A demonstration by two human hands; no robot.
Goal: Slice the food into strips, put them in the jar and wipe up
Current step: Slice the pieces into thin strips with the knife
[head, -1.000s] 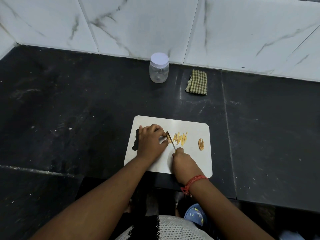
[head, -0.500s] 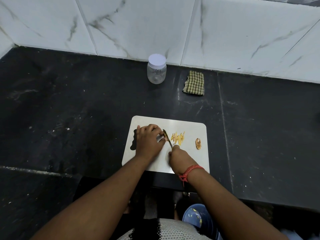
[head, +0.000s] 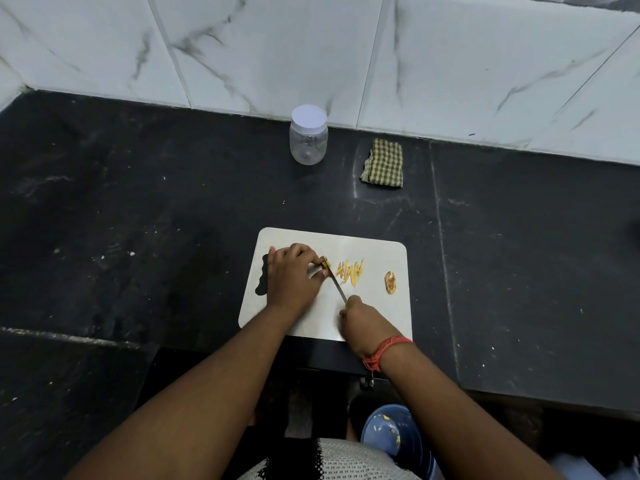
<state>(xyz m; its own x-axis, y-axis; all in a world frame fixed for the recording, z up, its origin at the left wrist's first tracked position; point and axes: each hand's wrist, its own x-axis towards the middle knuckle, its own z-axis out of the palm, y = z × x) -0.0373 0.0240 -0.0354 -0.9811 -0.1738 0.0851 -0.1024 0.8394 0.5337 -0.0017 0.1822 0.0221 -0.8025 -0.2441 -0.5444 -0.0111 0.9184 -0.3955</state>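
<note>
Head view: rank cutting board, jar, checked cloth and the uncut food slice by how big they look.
1. cutting board
2. jar and checked cloth: they look alike in size; both lie farther back, so unranked
3. uncut food slice

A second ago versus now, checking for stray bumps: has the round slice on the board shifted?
No. The round slice sits equally near the cutting board's right edge.

A: What's behind the work?
B: White marble-veined wall tiles (head: 277,46), meeting a black stone table (head: 138,202).
A: And its surface?
B: Speckled with pale flecks, seamed to the right.
</note>
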